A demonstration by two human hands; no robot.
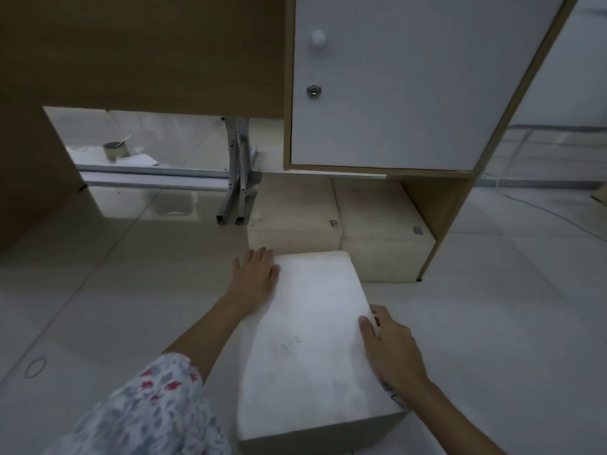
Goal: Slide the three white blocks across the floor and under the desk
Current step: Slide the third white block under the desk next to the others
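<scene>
From the head view, the left hand point(258, 274) lies flat with straight fingers against the near block point(308, 343) on the floor point(492, 323); the right hand point(391, 349) grips its right edge. Two blocks point(295, 211) already sit under the cabinet point(394, 93). Uneven pushing could skew it into them.

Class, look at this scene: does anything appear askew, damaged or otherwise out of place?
The near white block sits askew, angled against the two blocks tucked squarely under the cabinet. Both hands are on it. Nothing looks damaged or spilled.
</scene>
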